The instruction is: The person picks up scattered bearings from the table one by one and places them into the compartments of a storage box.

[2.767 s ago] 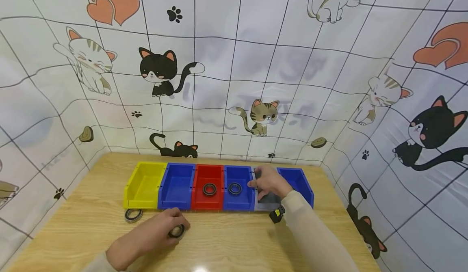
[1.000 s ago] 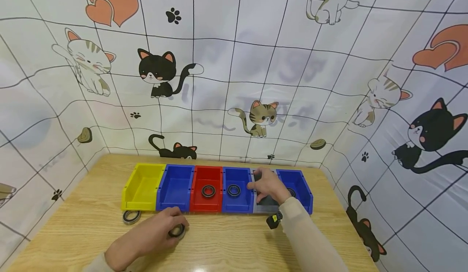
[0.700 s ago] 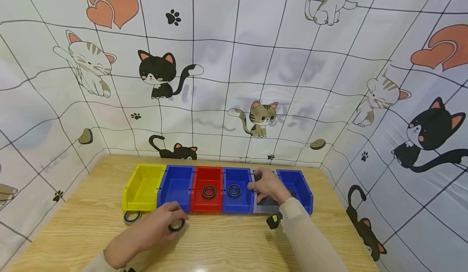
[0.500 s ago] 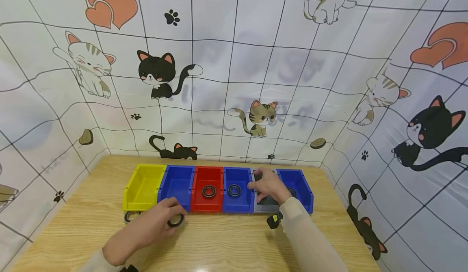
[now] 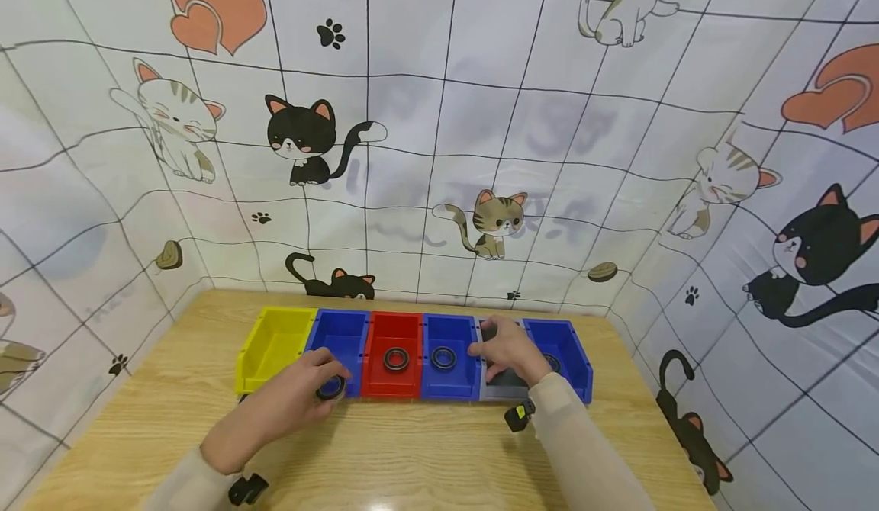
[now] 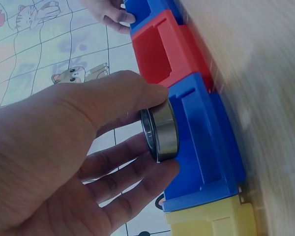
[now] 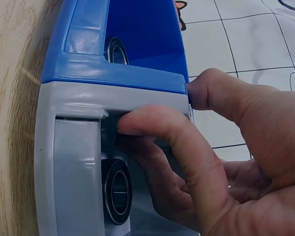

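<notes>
While the left hand (image 5: 295, 395) pinches a bearing (image 6: 166, 130) at the leftmost blue bin (image 5: 343, 329), best clear the lip (image 6: 205, 135) before release; right hand (image 5: 510, 345), loosely bent, seems empty at gray bin (image 7: 77, 172).

Perhaps a workshop: bins (image 5: 449, 332), bearings (image 6: 165, 130)

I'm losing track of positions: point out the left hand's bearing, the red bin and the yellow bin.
Held bearing (image 6: 166, 129), left wrist view, outer metal band.
Red bin (image 5: 391, 387), head view, front wall.
Yellow bin (image 5: 279, 340), head view, bare floor.
</notes>
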Action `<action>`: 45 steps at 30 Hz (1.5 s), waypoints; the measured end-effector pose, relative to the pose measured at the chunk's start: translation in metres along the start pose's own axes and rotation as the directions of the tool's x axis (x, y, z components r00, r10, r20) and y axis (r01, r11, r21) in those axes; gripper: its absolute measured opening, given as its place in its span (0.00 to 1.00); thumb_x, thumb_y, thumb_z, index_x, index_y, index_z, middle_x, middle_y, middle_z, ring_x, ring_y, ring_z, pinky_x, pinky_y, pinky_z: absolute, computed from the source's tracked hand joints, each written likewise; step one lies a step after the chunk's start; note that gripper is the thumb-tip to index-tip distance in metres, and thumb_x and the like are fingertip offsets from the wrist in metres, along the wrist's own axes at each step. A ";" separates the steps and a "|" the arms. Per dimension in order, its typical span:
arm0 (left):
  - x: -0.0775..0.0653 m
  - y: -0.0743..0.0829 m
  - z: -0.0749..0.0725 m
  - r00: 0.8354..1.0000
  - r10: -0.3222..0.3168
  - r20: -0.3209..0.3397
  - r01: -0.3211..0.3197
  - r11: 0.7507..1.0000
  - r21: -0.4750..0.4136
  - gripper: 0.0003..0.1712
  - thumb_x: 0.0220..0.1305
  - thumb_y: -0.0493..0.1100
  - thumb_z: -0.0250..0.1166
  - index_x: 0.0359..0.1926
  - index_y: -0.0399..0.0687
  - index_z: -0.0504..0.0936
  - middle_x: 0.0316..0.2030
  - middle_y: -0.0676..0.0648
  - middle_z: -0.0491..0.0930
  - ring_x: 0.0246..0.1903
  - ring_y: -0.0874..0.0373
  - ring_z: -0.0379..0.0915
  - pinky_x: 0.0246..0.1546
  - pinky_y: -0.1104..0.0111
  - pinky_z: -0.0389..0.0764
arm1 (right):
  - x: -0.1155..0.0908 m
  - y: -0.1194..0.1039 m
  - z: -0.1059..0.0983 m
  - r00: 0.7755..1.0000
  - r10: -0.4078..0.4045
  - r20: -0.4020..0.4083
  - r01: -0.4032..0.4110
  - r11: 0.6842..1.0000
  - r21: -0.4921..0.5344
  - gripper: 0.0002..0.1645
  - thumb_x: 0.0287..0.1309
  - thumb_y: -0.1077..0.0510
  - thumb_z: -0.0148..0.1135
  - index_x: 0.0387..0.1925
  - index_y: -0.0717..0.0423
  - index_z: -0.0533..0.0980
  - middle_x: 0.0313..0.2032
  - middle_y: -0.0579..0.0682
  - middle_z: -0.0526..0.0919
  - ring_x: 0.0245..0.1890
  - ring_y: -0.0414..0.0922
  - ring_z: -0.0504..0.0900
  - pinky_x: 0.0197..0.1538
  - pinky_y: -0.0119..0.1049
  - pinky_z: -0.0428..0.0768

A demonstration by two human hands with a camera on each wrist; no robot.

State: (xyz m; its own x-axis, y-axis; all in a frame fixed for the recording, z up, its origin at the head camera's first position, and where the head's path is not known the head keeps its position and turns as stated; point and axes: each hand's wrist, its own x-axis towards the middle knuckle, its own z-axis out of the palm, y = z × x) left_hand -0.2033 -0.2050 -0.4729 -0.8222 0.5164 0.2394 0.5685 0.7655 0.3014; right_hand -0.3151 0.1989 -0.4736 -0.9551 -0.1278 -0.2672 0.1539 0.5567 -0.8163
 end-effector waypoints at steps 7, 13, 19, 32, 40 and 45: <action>0.016 -0.006 0.000 0.998 -0.031 -0.055 0.032 0.999 0.021 0.17 0.67 0.36 0.86 0.55 0.46 0.94 0.49 0.46 0.87 0.45 0.58 0.81 0.48 0.65 0.94 | 0.002 0.000 -0.007 1.000 -0.008 0.002 0.008 1.000 0.024 0.44 0.72 0.59 0.80 0.83 0.60 0.71 0.58 0.65 0.89 0.23 0.48 0.91 0.42 0.57 0.98; 0.027 -0.014 0.001 0.996 -0.038 -0.084 0.043 0.997 0.057 0.18 0.66 0.35 0.85 0.55 0.43 0.93 0.47 0.44 0.86 0.43 0.58 0.79 0.46 0.64 0.93 | 0.006 -0.001 -0.007 1.000 -0.006 0.006 0.006 1.000 0.024 0.44 0.71 0.59 0.80 0.82 0.60 0.71 0.56 0.63 0.90 0.22 0.48 0.90 0.44 0.58 0.98; 0.037 -0.018 0.000 0.995 -0.071 -0.074 0.077 0.994 0.083 0.19 0.67 0.35 0.85 0.58 0.40 0.93 0.49 0.42 0.86 0.44 0.55 0.81 0.49 0.60 0.95 | 0.010 -0.005 -0.007 1.000 -0.001 0.007 0.001 1.000 0.016 0.44 0.72 0.58 0.80 0.82 0.59 0.71 0.54 0.61 0.90 0.22 0.47 0.89 0.48 0.61 0.97; 0.049 -0.027 0.008 0.997 -0.075 -0.029 0.078 0.990 0.117 0.21 0.68 0.36 0.85 0.60 0.39 0.92 0.52 0.38 0.87 0.45 0.52 0.82 0.52 0.56 0.96 | 0.003 0.004 -0.002 1.000 0.006 0.002 -0.006 0.999 0.031 0.44 0.71 0.59 0.81 0.82 0.59 0.72 0.56 0.64 0.90 0.20 0.48 0.89 0.44 0.59 0.98; 0.057 -0.036 0.020 0.996 -0.087 0.017 0.082 0.982 0.168 0.22 0.68 0.38 0.86 0.60 0.41 0.91 0.52 0.39 0.87 0.46 0.50 0.82 0.55 0.53 0.96 | 0.002 0.006 -0.001 1.000 -0.002 -0.004 0.002 1.000 0.031 0.44 0.71 0.59 0.81 0.82 0.59 0.73 0.55 0.63 0.90 0.20 0.48 0.90 0.44 0.60 0.97; 0.062 -0.039 0.026 0.994 -0.090 0.054 0.078 0.978 0.193 0.21 0.68 0.39 0.86 0.59 0.41 0.91 0.50 0.39 0.87 0.46 0.48 0.81 0.55 0.51 0.96 | 0.003 0.007 0.000 1.000 0.006 -0.013 -0.006 1.000 0.027 0.43 0.71 0.59 0.81 0.81 0.59 0.73 0.54 0.64 0.90 0.20 0.48 0.90 0.44 0.61 0.97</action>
State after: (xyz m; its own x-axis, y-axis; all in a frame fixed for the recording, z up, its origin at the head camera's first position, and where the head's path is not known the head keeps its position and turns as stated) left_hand -0.2768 -0.1926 -0.4939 -0.8704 0.4650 0.1615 0.4863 0.8632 0.1356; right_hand -0.3162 0.2023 -0.4805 -0.9574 -0.1137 -0.2656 0.1663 0.5348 -0.8284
